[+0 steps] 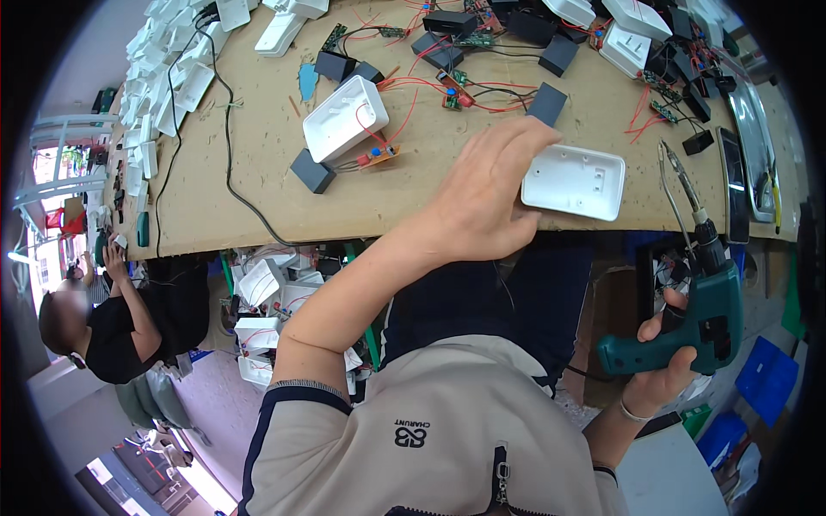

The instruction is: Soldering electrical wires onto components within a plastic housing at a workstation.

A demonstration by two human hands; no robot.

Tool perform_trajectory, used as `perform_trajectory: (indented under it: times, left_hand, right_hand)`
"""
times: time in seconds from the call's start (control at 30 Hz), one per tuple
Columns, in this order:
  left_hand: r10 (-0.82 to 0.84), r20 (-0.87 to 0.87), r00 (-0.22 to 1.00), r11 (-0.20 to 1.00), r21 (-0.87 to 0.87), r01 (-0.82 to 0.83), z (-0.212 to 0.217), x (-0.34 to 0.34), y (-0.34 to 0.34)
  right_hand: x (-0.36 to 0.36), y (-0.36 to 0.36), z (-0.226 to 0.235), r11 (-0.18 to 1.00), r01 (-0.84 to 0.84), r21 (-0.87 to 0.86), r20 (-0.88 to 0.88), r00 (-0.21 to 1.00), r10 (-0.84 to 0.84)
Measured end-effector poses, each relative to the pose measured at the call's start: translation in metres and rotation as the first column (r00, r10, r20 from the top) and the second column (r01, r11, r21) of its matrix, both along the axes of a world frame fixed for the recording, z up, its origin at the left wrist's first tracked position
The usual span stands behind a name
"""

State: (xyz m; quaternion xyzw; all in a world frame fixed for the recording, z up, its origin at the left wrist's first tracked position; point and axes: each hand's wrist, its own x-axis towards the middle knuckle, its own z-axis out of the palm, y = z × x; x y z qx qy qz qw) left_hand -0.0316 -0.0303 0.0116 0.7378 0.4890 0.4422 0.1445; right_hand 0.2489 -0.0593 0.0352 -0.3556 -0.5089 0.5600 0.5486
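Observation:
A white plastic case lies open side up near the table's front edge. My left hand curves around its left end, fingers at the far corner and thumb at the near one. In my right hand is a green soldering gun, held at the right over the table's front edge with its metal tip pointing away from me. Left of my left hand lies another white case, with red wires across it. Beside that sit a black block and a small circuit board, joined by wires.
White cases are heaped along the table's left side, near a black cable. Wired boards and black blocks cover the far side. A metal tray stands at the right. Below the table is a bin of white parts; another person works at left.

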Motion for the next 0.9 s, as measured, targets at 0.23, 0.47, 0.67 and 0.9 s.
perform_trajectory:
  times: [0.23,0.47,0.67,0.9]
  left_hand:
    - [0.395,-0.371,0.840,0.913,0.262,-0.314,0.025,-0.029,0.021]
    - [0.286,-0.692,0.663,0.943,0.081,-0.322,0.036,-0.049,0.054]
    - [0.645,0.010,0.764,0.654,-0.526,-0.544,0.115,-0.052,0.045]
    - [0.429,0.839,0.336,0.885,-0.465,0.032,0.041,-0.051,-0.017]
  right_hand:
    - [0.002,-0.002,0.000,1.000,0.006,-0.014,-0.020,1.000,-0.006]
    - [-0.002,0.001,0.000,0.999,-0.030,0.015,-0.039,0.999,0.031]
    - [0.003,0.002,-0.005,0.998,-0.060,0.023,-0.103,0.993,0.062]
    - [0.000,0.004,-0.007,0.992,-0.129,-0.011,-0.165,0.978,0.126]
